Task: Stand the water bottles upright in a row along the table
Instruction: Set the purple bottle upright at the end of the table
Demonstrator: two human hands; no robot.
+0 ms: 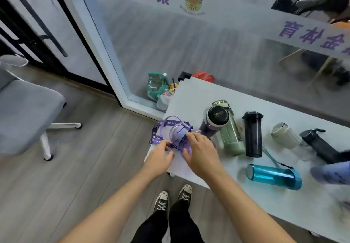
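A purple bottle (178, 135) with a purple printed strap (161, 127) stands at the left corner of the white table (191, 95). My right hand (200, 152) grips its body and my left hand (160, 156) holds the strap beside it. Next to it a dark bottle with a black lid (215, 122) stands upright. A green bottle (230, 133), a black bottle (252, 134), a clear bottle (286, 136), another black bottle (320, 145) and a blue bottle (274, 175) lie on their sides. A lilac bottle (333, 172) lies at the right edge, partly cut off.
A grey office chair (24, 110) stands on the wood floor at the left. Plastic bags (157, 87) and red items (205, 77) sit on the floor by the glass wall behind the table's far end. My feet are just in front of the table's edge.
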